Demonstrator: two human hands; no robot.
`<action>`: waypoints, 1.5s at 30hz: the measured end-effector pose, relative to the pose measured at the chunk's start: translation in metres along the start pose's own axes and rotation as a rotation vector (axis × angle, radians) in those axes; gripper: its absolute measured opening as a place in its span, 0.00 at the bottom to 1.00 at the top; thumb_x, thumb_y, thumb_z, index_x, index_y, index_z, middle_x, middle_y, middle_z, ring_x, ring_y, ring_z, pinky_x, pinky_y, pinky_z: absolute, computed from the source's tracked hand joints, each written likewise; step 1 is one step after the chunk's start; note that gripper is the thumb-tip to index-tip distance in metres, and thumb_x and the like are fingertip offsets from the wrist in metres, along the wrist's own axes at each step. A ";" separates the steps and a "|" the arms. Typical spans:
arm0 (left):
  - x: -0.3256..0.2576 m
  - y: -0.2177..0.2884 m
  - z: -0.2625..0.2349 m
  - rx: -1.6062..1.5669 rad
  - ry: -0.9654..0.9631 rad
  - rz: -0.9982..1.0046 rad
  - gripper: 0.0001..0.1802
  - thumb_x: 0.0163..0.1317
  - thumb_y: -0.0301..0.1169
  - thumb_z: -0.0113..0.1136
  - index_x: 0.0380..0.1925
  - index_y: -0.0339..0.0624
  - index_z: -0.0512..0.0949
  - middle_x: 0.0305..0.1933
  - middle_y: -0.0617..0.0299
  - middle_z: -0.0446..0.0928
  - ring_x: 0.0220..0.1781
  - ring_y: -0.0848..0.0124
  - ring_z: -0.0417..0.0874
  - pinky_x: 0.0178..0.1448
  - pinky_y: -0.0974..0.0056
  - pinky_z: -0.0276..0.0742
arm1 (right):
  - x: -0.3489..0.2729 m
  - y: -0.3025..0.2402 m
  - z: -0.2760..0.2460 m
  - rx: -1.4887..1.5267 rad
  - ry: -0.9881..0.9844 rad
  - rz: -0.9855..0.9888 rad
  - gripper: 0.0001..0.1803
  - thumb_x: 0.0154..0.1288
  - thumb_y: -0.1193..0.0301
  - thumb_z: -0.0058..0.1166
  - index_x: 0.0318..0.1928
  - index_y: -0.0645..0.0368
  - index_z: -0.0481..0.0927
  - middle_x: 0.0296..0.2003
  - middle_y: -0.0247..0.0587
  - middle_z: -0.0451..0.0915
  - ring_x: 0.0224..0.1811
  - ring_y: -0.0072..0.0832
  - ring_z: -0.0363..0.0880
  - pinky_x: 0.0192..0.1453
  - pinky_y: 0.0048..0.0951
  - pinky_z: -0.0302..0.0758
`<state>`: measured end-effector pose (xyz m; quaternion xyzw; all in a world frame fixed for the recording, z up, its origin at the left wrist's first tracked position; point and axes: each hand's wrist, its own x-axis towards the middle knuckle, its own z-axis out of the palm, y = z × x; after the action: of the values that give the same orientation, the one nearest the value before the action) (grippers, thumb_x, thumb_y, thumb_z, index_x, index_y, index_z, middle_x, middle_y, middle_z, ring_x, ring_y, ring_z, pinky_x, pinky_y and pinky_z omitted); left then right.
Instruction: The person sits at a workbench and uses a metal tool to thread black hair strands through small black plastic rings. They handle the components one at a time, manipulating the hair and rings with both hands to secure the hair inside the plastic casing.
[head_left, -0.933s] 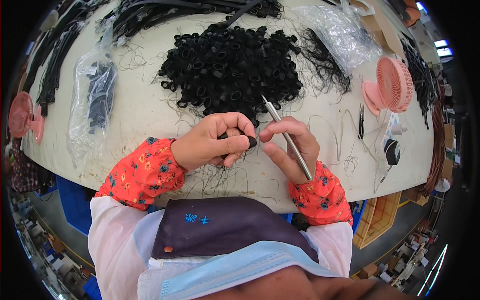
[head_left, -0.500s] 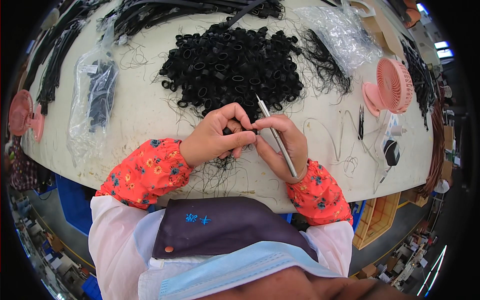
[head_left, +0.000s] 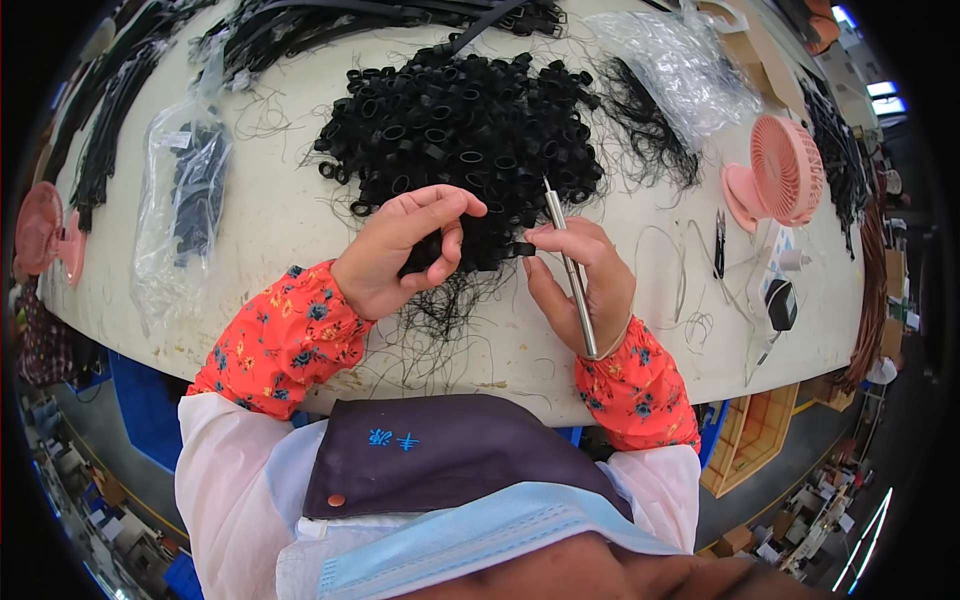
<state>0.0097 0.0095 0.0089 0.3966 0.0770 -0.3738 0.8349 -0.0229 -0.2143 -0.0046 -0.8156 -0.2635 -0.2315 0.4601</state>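
Note:
A small black belt loop [head_left: 523, 249] is pinched between the thumb and forefinger of my right hand [head_left: 592, 275]. That same hand also carries a slim silver pen-shaped tool [head_left: 571, 270], its fine point angled up and away from me. To the left, my left hand [head_left: 400, 245] hovers apart with loosely curled, separated fingers, and nothing shows in it. Just beyond both hands rises a big pile of similar black loops [head_left: 450, 140], its near edge partly hidden by my left hand. Loose black threads [head_left: 440, 315] lie on the white table [head_left: 300, 200] below my hands.
Black belts [head_left: 350, 22] lie along the far edge. A clear bag with dark contents [head_left: 185, 200] is at left, crumpled clear plastic [head_left: 685, 75] at far right beside a thread tangle [head_left: 655, 130]. Pink fans [head_left: 785, 170] flank both sides. Black-handled snips [head_left: 720, 245] lie at right.
My hands have moved apart. The left has let go and drawn back left; the right has shifted slightly right, keeping the belt loop and the silver tool.

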 end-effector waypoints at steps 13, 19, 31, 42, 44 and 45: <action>-0.007 0.006 -0.004 0.074 -0.033 0.065 0.17 0.73 0.38 0.45 0.52 0.37 0.72 0.35 0.59 0.76 0.16 0.81 0.70 0.14 0.78 0.55 | 0.002 -0.003 -0.001 -0.018 -0.080 0.063 0.18 0.52 0.81 0.63 0.44 0.56 0.78 0.34 0.41 0.80 0.38 0.36 0.80 0.43 0.31 0.76; -0.031 0.000 0.000 0.080 -0.002 0.057 0.22 0.74 0.43 0.40 0.52 0.36 0.72 0.37 0.57 0.77 0.15 0.82 0.68 0.14 0.78 0.57 | -0.009 -0.002 0.010 0.235 -0.164 0.129 0.14 0.59 0.75 0.62 0.45 0.57 0.75 0.43 0.46 0.80 0.42 0.35 0.80 0.47 0.30 0.76; -0.037 -0.021 0.026 0.097 -0.092 0.014 0.16 0.74 0.39 0.41 0.44 0.38 0.72 0.32 0.63 0.77 0.10 0.82 0.62 0.15 0.77 0.56 | -0.023 -0.019 0.023 0.562 -0.299 0.348 0.17 0.57 0.79 0.64 0.36 0.57 0.66 0.40 0.43 0.81 0.35 0.23 0.82 0.39 0.23 0.78; -0.039 -0.014 -0.007 -0.057 0.028 0.062 0.18 0.75 0.39 0.39 0.51 0.36 0.71 0.39 0.62 0.74 0.13 0.82 0.64 0.15 0.77 0.61 | -0.005 -0.008 -0.001 0.356 -0.053 0.284 0.09 0.60 0.83 0.59 0.32 0.59 0.71 0.32 0.39 0.81 0.23 0.15 0.75 0.28 0.16 0.73; -0.039 -0.014 -0.010 -0.120 -0.009 0.045 0.19 0.75 0.40 0.38 0.52 0.36 0.70 0.40 0.61 0.74 0.16 0.82 0.65 0.15 0.77 0.62 | -0.001 -0.003 -0.006 0.187 0.038 0.218 0.09 0.60 0.83 0.59 0.32 0.60 0.72 0.34 0.41 0.82 0.23 0.15 0.75 0.28 0.16 0.73; -0.039 -0.013 -0.013 -0.152 -0.029 0.036 0.20 0.75 0.41 0.38 0.52 0.36 0.70 0.41 0.61 0.73 0.17 0.82 0.66 0.16 0.77 0.62 | 0.002 -0.003 -0.009 0.140 0.086 0.222 0.08 0.60 0.83 0.59 0.32 0.60 0.72 0.34 0.41 0.82 0.22 0.15 0.75 0.28 0.16 0.73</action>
<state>-0.0247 0.0348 0.0088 0.3279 0.0857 -0.3575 0.8702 -0.0245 -0.2203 0.0031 -0.7951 -0.1673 -0.1950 0.5494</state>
